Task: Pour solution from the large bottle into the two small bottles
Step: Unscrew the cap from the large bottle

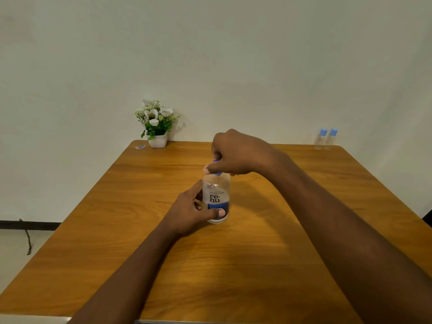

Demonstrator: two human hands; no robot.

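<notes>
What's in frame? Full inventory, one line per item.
large clear plastic bottle with blue-and-white label: 1, clear, upright at table centre, held
blue cap: 1, blue, on the large bottle, mostly covered by fingers
small clear bottles with light blue caps: 2, clear, side by side, far right corner of table
white pot of white artificial flowers: 1, white and green, far left of table by wall
small blue-and-white item: 1, far left edge, too small to identify
wooden table: 1, brown
dark cable: 1, on floor at left
left hand: 1, gripping the large bottle's body
right hand: 1, closed over the cap
</notes>
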